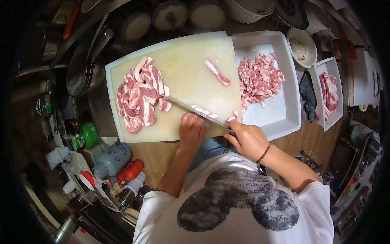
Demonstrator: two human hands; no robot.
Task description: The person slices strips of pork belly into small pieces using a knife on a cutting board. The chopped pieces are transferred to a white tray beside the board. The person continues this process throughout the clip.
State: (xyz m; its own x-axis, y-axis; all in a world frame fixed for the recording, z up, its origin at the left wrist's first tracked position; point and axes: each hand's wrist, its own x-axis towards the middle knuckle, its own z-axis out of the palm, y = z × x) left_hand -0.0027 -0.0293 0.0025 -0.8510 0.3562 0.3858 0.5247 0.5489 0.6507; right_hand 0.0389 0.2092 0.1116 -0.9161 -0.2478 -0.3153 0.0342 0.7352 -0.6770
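My right hand (248, 138) grips a kitchen knife (186, 106), its long blade slanting leftward across the front of a pale cutting board (182, 64). On the near side of the blade, my left hand (192, 129) rests at the board's front edge with curled fingers; whatever lies under them is hidden. Just beyond the blade is a strip of fatty pork (204, 111). A small cut piece (234, 116) lies close to my right fingertips. Farther back sits a single pork strip (218, 72). Sliced pork belly (141, 96) is heaped on the board's left side, near the knife tip.
Against the board's right edge stands a white plastic tub (281, 120) with diced pork (260, 79). Farther right are a dark glove (307, 96), a bowl with scraps (300, 58) and a smaller tub (336, 116) holding pork slabs (330, 91). Bottles (114, 157) crowd the lower left.
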